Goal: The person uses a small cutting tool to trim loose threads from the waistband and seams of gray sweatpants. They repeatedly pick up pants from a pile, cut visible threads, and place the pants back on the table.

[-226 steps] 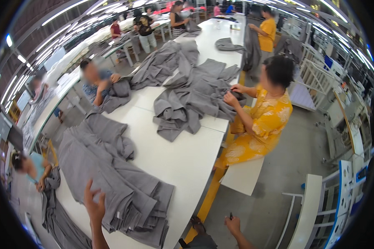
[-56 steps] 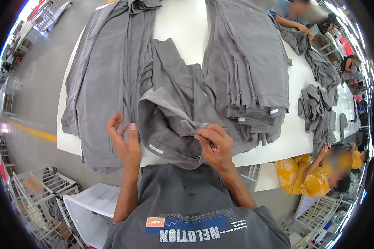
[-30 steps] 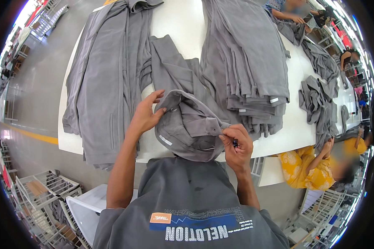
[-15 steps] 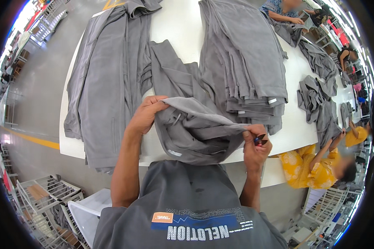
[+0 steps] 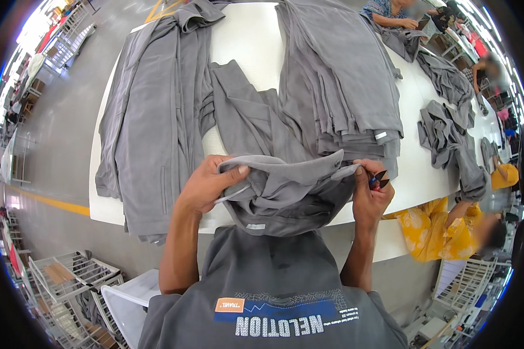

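Note:
Grey trousers point(image 5: 285, 203) hang at the table's near edge, their waist opened toward me and their legs trailing away between two piles. My left hand point(image 5: 208, 183) pinches the waistband at its left end, thumb on top. At the other end, my right hand point(image 5: 371, 195) grips a waistband tip between thumb and finger. Small thread snips point(image 5: 379, 180) with dark blades and a bit of red stick out of that same right hand. A pale label point(image 5: 255, 227) shows inside the waist.
Stacked grey trousers lie on the white table point(image 5: 244, 35) in a left pile point(image 5: 148, 116) and a right pile point(image 5: 355, 75). Crumpled grey garments point(image 5: 445, 128) lie farther right. A co-worker in yellow point(image 5: 436, 232) sits at right. White racks point(image 5: 70, 279) stand lower left.
My right hand has moved slightly right and up with a waistband end, which now stands apart from the band beside it. My left hand has shifted its grip, thumb over the band.

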`<state>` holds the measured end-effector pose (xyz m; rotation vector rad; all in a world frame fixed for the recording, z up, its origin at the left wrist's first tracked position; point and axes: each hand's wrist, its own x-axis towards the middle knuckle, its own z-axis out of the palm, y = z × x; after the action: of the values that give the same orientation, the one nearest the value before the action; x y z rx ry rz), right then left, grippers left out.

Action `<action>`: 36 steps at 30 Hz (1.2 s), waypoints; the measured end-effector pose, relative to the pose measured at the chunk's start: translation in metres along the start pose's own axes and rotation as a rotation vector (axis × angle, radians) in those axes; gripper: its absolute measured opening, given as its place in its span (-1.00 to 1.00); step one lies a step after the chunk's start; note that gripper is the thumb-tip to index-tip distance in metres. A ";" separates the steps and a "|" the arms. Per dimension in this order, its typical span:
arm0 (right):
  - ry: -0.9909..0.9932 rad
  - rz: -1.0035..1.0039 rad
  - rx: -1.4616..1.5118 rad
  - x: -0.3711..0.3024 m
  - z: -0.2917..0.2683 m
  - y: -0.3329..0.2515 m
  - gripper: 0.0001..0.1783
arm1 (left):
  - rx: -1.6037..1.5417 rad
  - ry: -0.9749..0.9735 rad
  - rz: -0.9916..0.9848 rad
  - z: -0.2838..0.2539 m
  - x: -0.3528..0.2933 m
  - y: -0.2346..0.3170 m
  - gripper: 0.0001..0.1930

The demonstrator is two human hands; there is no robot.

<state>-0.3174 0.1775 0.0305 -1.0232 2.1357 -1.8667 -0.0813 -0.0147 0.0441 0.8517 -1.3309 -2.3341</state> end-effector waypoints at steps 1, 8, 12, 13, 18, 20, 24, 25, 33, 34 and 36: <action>0.004 -0.008 -0.003 0.000 0.001 0.000 -0.95 | 0.041 -0.023 0.000 -0.001 -0.002 0.002 -0.77; 0.033 -0.017 -0.034 0.012 0.012 -0.002 -0.95 | 0.021 0.058 0.007 0.007 -0.013 -0.002 -0.85; -0.060 0.039 -0.054 0.038 0.030 0.011 -0.89 | -0.224 -0.131 -0.034 0.019 -0.019 -0.002 -0.81; -0.073 0.022 -0.056 0.038 0.033 0.010 -0.89 | -0.309 -0.131 -0.058 0.030 -0.019 0.001 -0.81; -0.117 0.094 -0.034 0.019 0.041 -0.029 -0.79 | -0.594 0.247 -0.159 0.047 -0.010 -0.005 -0.64; -0.262 0.164 0.025 0.005 0.037 -0.049 -0.68 | -0.620 0.257 -0.107 0.041 -0.004 -0.016 -0.58; -0.573 0.292 0.137 -0.014 0.038 -0.066 -0.59 | -0.593 0.219 0.003 0.042 -0.003 -0.025 -0.61; -0.639 0.312 0.167 -0.018 0.039 -0.067 -0.56 | -0.586 0.219 0.019 0.045 -0.005 -0.028 -0.64; -0.665 0.308 0.125 -0.025 0.046 -0.062 -0.65 | -0.456 0.241 0.077 0.048 -0.010 -0.032 -0.82; -0.661 0.297 0.128 -0.028 0.047 -0.057 -0.66 | -0.454 0.240 0.078 0.049 -0.010 -0.031 -0.84; -0.653 0.310 0.141 -0.031 0.047 -0.054 -0.67 | -0.441 0.236 0.090 0.051 -0.011 -0.032 -0.84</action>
<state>-0.2483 0.1555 0.0594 -1.0149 1.6386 -1.2829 -0.1051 0.0416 0.0399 0.8667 -0.7052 -2.2452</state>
